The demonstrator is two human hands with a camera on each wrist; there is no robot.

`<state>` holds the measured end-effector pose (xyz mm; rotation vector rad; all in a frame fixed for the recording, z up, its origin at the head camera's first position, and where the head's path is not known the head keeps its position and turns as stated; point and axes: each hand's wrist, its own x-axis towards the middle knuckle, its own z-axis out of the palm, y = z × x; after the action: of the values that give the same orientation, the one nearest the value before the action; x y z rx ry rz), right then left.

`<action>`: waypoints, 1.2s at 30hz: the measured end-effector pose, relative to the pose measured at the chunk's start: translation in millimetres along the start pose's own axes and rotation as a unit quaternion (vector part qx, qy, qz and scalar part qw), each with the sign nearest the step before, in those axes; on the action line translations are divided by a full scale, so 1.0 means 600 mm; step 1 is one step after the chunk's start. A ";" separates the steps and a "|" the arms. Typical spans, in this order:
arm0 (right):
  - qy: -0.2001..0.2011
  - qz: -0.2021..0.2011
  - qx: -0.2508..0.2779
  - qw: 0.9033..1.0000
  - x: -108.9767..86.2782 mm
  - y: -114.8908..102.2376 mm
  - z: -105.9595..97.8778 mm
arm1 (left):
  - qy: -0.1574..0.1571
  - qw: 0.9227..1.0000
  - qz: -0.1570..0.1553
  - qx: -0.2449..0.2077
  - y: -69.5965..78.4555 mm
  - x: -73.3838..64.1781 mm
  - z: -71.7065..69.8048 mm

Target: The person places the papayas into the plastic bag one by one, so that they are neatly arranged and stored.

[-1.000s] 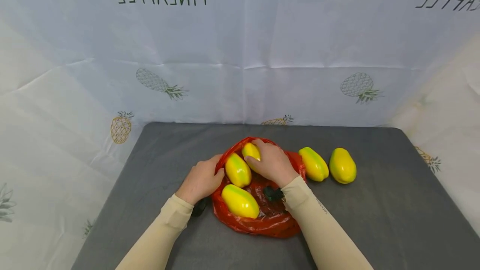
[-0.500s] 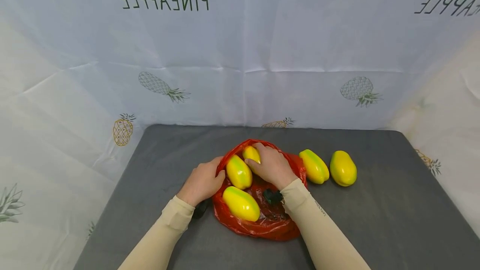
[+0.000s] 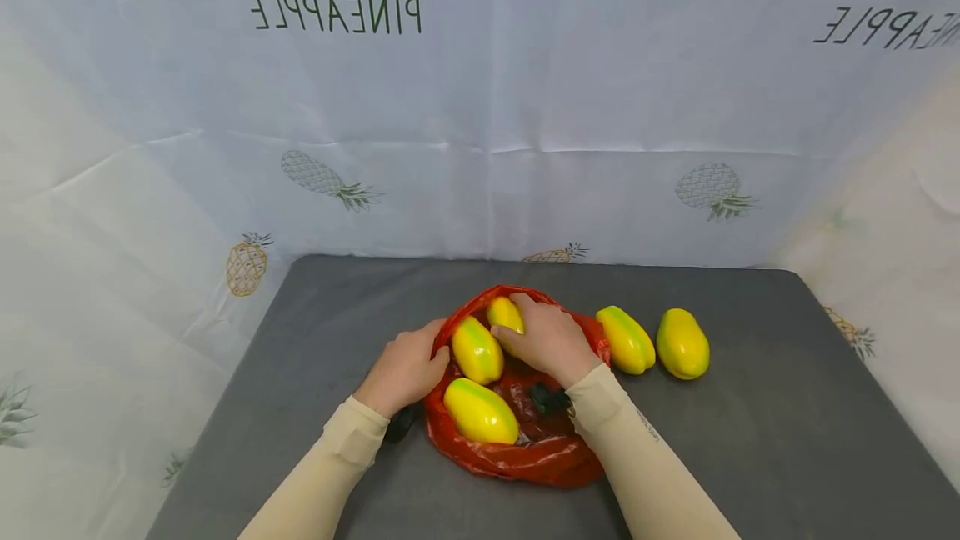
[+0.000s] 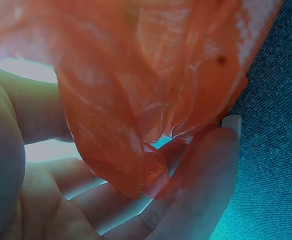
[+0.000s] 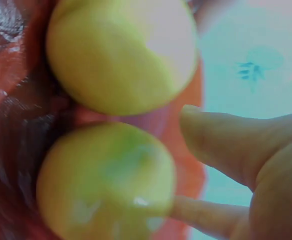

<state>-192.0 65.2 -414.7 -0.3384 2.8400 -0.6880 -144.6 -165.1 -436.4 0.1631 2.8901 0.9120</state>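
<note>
A red plastic bag lies on the grey table with its mouth spread wide. Inside are three yellow-green papayas: a near papaya, a middle papaya and a far papaya. At the bag's left rim, my left hand grips the red film; the left wrist view shows the folds between thumb and fingers. My right hand reaches in over the far papaya and partly hides it. In the right wrist view one finger touches the lower papaya, while the thumb is straight and apart from it.
Right of the bag, two more papayas lie on the table, one papaya close to the bag and another papaya farther right. A pineapple-print curtain hangs behind the table. Dark devices sit under both wrists.
The head view has tilted up slightly, so the whole scene sits lower in the picture. Both hands, the bag and the papayas keep nearly the same places.
</note>
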 end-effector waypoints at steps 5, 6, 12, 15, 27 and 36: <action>0.014 -0.002 0.018 1.000 -0.040 0.008 -0.029 | -0.002 1.000 0.000 0.005 -0.002 -0.003 0.004; 0.022 -0.008 0.024 0.999 -0.048 0.012 -0.037 | -0.002 1.000 0.000 0.005 -0.002 -0.003 0.004; 0.104 -0.016 0.040 0.994 -0.092 0.066 -0.093 | 0.000 1.000 0.004 0.002 -0.005 -0.003 -0.003; 0.135 0.005 0.043 0.990 -0.109 0.112 -0.117 | -0.002 1.000 0.002 0.003 -0.006 -0.001 -0.005; 0.130 0.100 0.041 0.986 -0.143 0.293 -0.159 | -0.005 1.000 0.005 -0.009 -0.001 0.007 0.002; 0.083 0.145 0.042 0.985 -0.136 0.324 -0.147 | -0.010 1.000 0.000 -0.007 -0.001 0.005 0.000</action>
<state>-169.5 292.3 -417.9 0.1514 2.9151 -0.8024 -147.3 -165.0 -436.8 0.1698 2.8649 0.9266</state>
